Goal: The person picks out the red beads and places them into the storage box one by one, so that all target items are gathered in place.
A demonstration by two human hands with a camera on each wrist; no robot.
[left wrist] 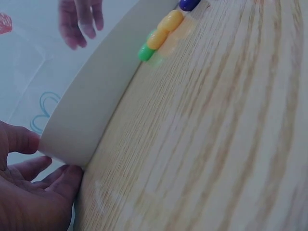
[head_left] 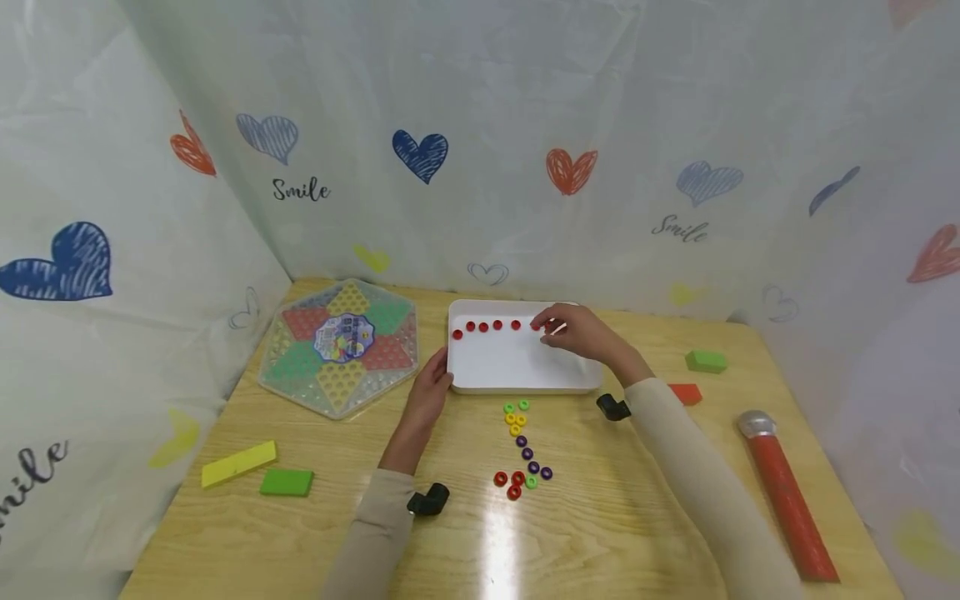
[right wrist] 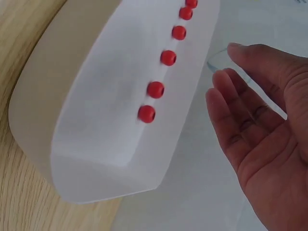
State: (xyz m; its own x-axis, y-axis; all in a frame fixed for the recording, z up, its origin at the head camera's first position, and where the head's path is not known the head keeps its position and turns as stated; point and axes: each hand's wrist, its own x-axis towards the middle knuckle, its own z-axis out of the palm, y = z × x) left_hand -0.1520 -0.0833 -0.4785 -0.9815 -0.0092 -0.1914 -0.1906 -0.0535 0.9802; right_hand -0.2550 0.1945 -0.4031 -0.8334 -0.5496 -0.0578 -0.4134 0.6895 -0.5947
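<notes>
A white tray (head_left: 517, 367) lies at the middle of the wooden table, with a row of red beads (head_left: 483, 326) along its far wall. My right hand (head_left: 577, 331) hovers over the tray's far right end, by the last bead. In the right wrist view this hand (right wrist: 260, 144) shows its palm with relaxed fingers and holds nothing, next to the tray (right wrist: 91, 82) and its red beads (right wrist: 156, 89). My left hand (head_left: 429, 393) rests against the tray's near left corner. The left wrist view shows the left hand (left wrist: 33, 202) with thumb and fingers touching that corner of the tray (left wrist: 91, 106).
Loose coloured ring beads (head_left: 522, 442) lie in front of the tray. A hexagonal game board (head_left: 341, 346) sits at the left. Yellow (head_left: 238, 463) and green (head_left: 287, 482) blocks lie near left; a green block (head_left: 706, 361), a red block (head_left: 685, 393) and a red cylinder (head_left: 787, 492) lie right.
</notes>
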